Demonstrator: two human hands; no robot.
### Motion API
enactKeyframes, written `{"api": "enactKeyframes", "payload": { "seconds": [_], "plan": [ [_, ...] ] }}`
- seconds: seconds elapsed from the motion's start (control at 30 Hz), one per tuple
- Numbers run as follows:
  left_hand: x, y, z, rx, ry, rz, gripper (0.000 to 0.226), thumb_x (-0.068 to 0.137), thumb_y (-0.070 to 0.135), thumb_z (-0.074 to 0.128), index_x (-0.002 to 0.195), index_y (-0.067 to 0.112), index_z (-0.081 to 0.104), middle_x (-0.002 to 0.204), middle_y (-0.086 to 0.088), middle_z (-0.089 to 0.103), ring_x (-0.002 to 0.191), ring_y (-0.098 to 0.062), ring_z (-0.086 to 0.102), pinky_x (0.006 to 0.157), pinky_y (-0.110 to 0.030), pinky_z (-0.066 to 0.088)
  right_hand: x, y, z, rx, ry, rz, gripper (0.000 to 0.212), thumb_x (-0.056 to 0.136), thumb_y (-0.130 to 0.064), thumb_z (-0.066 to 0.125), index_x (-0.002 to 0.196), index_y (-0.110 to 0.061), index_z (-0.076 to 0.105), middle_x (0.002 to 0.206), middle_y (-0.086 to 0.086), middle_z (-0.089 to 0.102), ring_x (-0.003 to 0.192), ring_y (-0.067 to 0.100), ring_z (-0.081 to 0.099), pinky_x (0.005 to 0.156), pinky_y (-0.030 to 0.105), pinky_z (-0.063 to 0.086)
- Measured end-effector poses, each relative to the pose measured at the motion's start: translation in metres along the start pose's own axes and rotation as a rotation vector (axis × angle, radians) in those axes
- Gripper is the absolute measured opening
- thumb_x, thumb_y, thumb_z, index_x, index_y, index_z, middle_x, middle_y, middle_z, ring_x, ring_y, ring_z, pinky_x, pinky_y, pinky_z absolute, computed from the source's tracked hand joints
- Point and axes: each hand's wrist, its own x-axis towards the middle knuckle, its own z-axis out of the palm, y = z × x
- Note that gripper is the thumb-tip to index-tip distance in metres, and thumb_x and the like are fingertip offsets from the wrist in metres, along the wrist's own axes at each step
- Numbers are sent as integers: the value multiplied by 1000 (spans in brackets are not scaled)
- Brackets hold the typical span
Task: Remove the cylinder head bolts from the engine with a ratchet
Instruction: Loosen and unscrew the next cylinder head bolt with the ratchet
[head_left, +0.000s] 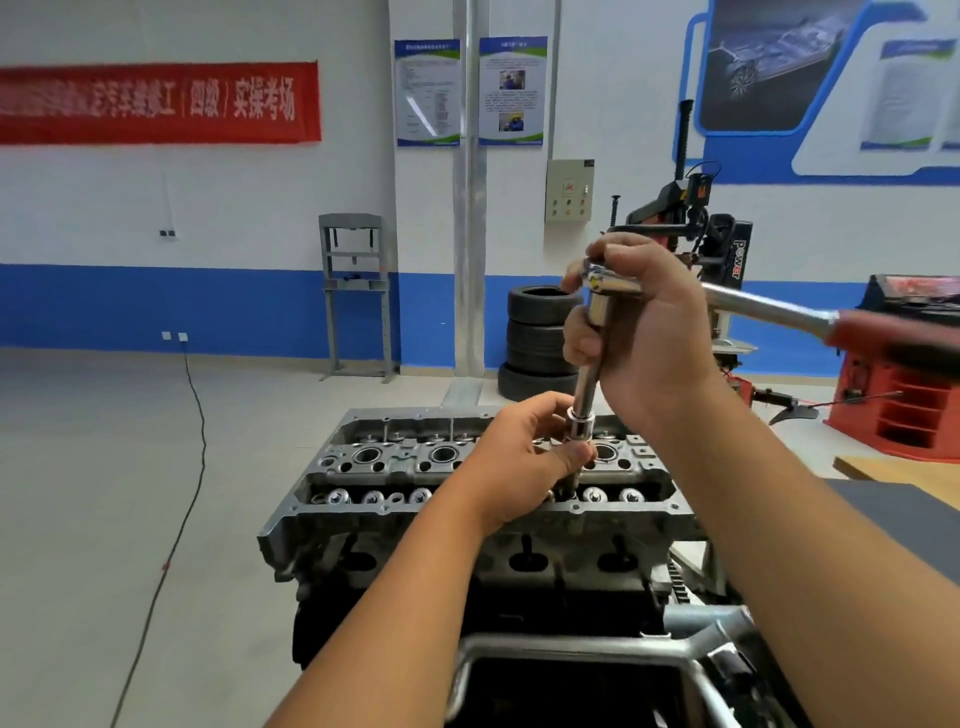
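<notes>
Nearest, the engine (467, 525) sits on its stand. Left hand (524, 457) pinches the socket (579, 428) over a bolt hole; right hand (644, 332) clenches the ratchet (613, 283) head. Steel, stiff, likely slick; the red handle looks the better leverage point.

I am looking into an automotive training workshop. A bare engine (483, 499) sits on a stand before me, and beyond it a stack of tyres (540, 343) stands against the blue-and-white wall. A tyre-changing machine (696, 249) and a red machine (909, 384) stand to the right, a grey shop press (356, 291) to the left. A red banner (156, 104) and instruction posters (470, 91) hang on the wall.
</notes>
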Motion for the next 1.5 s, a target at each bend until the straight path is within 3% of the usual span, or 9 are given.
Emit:
{"api": "enactKeyframes", "payload": {
  "seconds": [0.1,0.27,0.37,0.57,0.77,1.0,1.13,1.3,1.5],
  "plan": [
    [1,-1,0,-4,-3,17,21,99,15,69,117,25,67,107,-3,74,95,-18,72,76,-27,52,-1,7,13,-190,50,-146,3,83,-13,60,82,-13,63,79,11,59,45,20,42,46,29,33],
    [-1,0,0,-28,-24,44,8,100,10,66,100,15,61,97,-18,69,50,-9,47,51,-23,45,10,-5,16,-1,-208,206,2,70,-17,58,71,-18,59,75,7,55,41,14,30,54,29,13],
    [1,-1,2,35,-39,45,10,101,15,66,95,23,62,97,-11,72,49,-4,47,51,-21,45,5,-7,5,64,-187,187,6,74,-17,55,79,-17,53,77,7,55,42,15,31,55,32,12],
    [4,-4,3,93,-13,80,10,100,17,68,109,18,68,102,-9,71,66,-5,57,66,-26,49,-9,10,20,-194,99,-167,2,80,-14,64,80,-16,63,75,4,62,45,21,43,46,28,33],
    [2,-2,5,6,-25,69,8,103,18,62,95,19,62,97,-10,75,48,-2,49,52,-25,46,6,-11,10,28,-155,221,5,73,-17,54,78,-18,53,75,8,55,41,14,30,57,37,9],
    [4,-6,7,21,8,89,13,101,13,62,104,23,67,94,-3,73,49,-1,54,51,-21,45,-8,13,22,-181,107,-168,3,80,-13,64,82,-15,63,75,7,63,44,21,44,44,26,33],
    [2,-3,7,-51,0,79,8,103,18,60,107,25,63,100,-4,75,48,-2,51,52,-26,47,7,1,11,15,-126,109,4,74,-15,58,78,-17,56,74,8,58,41,15,33,48,26,17],
    [2,-1,10,11,7,73,19,106,18,54,111,34,61,102,7,75,53,0,55,59,-28,47,13,-8,-14,161,-149,217,7,79,-28,50,81,-22,53,81,4,56,39,16,32,58,33,10],
    [2,-4,9,80,79,99,21,101,13,63,104,34,64,98,3,74,95,-15,70,82,-35,61,3,7,1,-156,37,-167,6,83,-17,60,85,-14,65,82,14,67,44,25,50,47,30,39]
  ]
}}
